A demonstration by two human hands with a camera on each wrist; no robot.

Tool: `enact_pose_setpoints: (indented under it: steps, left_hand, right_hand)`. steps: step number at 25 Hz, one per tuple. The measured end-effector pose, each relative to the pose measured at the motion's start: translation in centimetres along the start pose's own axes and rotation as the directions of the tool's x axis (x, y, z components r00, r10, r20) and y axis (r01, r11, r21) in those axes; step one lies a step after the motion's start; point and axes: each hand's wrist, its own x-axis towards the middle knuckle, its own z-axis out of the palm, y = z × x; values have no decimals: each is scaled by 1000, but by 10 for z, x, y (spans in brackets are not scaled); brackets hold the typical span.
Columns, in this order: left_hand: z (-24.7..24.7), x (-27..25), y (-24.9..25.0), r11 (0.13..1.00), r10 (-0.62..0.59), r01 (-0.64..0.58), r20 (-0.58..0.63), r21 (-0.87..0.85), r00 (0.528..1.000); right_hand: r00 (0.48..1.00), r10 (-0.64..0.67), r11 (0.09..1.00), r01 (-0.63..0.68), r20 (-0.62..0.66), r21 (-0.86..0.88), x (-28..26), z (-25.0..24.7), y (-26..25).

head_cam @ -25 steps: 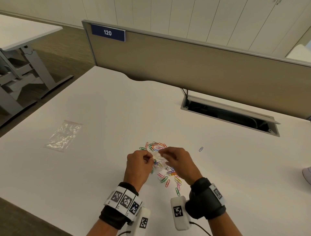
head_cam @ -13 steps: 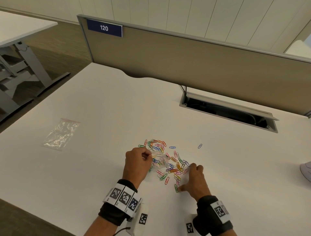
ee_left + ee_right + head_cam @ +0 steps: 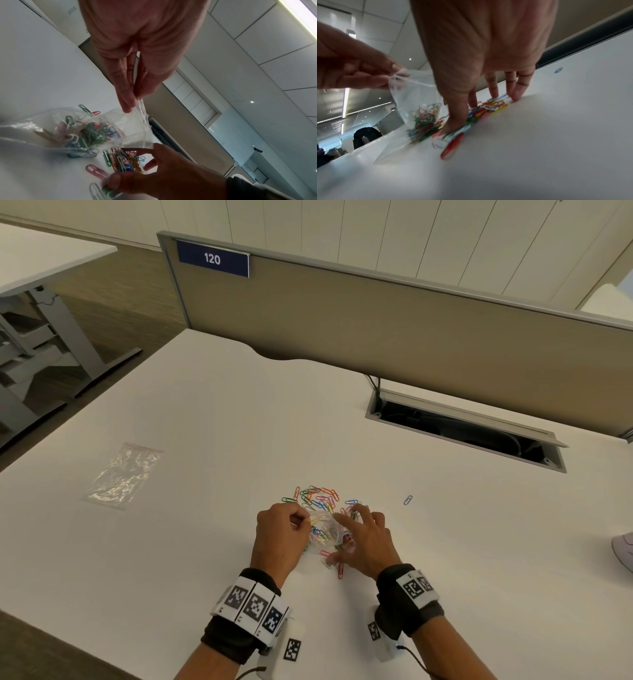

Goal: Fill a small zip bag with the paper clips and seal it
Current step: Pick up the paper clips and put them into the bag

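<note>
Presently the left hand pinches the rim of the small zip bag between thumb and fingertips, holding the mouth up while the bag's base sits on the surface. Right hand is spread, fingers relaxed and arched down onto the loose paper clips, fingertips touching the surface; it appears to rake a cluster together, nothing firmly pinched as far as I can tell.

Bag lies between the two hands, partly filled with coloured clips. Loose clips spread from the bag toward 12 o'clock; one stray blue clip sits apart at 2 o'clock. A second clear bag lies well apart at 10 o'clock.

Handling judgement: the film is thin, limp and slippery, so hold it at the stiffer zip strip. Clips are light, rigid, prone to tangle and skid; gather by sweeping, then pinch small bunches.
</note>
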Motion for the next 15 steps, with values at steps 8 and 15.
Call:
enact_pose_setpoints:
  steps: [8,15]
  left_hand:
    - [1,0,0,1000,-5,5,10,16,1000]
    - [0,-1,1,1000,-10,10,1,13,1000]
  right_hand:
    - [985,-39,998,48,-171,49,5,7,8]
    - [972,82,955,-14,-219,296,3,-9,16]
